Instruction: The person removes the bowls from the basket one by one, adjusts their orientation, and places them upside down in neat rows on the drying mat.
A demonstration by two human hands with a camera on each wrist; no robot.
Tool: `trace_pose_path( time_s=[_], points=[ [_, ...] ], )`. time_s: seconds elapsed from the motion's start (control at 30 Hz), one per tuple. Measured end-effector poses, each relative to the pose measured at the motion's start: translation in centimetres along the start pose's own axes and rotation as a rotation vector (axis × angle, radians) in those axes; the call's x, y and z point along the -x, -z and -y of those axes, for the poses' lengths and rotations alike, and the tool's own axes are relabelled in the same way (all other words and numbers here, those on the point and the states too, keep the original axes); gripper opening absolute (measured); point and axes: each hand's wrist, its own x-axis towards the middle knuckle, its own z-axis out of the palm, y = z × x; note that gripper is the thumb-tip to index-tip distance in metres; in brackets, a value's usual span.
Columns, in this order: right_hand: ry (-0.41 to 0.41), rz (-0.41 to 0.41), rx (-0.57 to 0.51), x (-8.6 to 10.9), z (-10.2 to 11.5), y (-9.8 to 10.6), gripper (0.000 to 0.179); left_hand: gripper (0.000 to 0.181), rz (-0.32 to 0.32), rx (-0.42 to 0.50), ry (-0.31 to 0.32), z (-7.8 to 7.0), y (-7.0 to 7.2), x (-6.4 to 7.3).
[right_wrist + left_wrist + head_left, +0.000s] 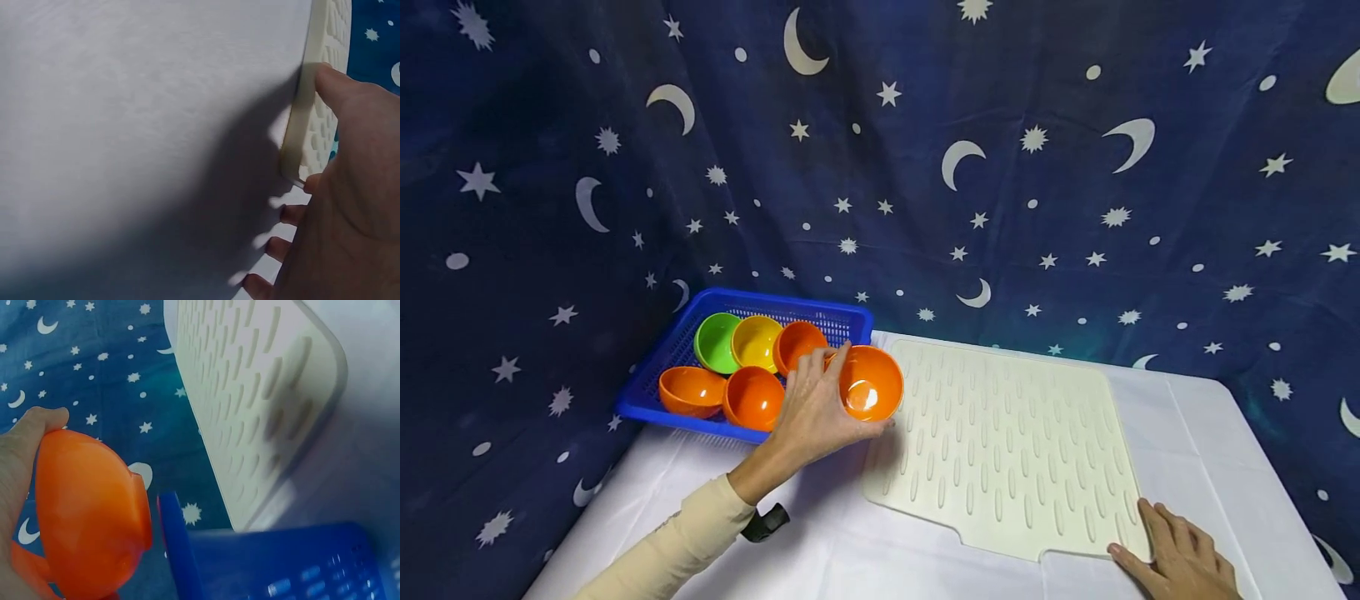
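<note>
My left hand grips an orange bowl by its rim, thumb below and fingers above. The bowl hangs over the left edge of a cream dish-drying mat, its hollow side facing me. In the left wrist view the rounded outside of this bowl shows beside the blue basket. At the mat's near right corner rests my right hand, its thumb against the near edge and fingers spread along the side. The right wrist view shows the thumb touching the mat's edge.
A blue plastic basket stands at the back left, holding a green bowl, a yellow bowl and several orange bowls. White cloth covers the table. A dark curtain with moons and stars hangs behind and at the left.
</note>
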Motion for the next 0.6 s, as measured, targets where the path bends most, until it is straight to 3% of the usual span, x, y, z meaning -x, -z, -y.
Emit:
trace_pose_path(
  time_s=[0.33,0.6],
  points=[
    [0.069,-0.004,-0.028,0.0,0.2,0.9,0.098,0.117,0.022,0.033,-0.043,-1.7,-1.1,0.2],
    [0.09,-0.042,-0.052,-0.2,0.5,0.3,0.098,0.111,0.051,0.05,-0.103,-3.3,-1.5,1.2]
  ],
)
